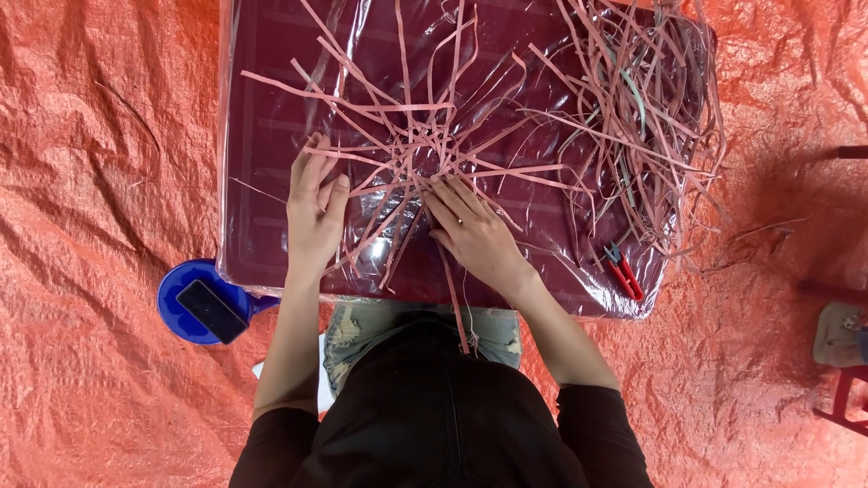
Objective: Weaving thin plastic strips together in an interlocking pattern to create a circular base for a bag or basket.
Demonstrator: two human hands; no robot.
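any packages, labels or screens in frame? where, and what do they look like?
Phone: flat black rectangle, screen dark, lying on a round blue stool left of the table's near corner.
Clear plastic sheet: glossy wrap over the dark maroon table top, under the pink strips; not a package.
No labels or signs visible.

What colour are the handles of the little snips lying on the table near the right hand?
Red, seen clearly in the head view: the snips lie beside the right hand.

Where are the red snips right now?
In the head view, the red snips lie on the plastic-covered table near its front right corner, right of the right hand and just below the loose pile of strips.
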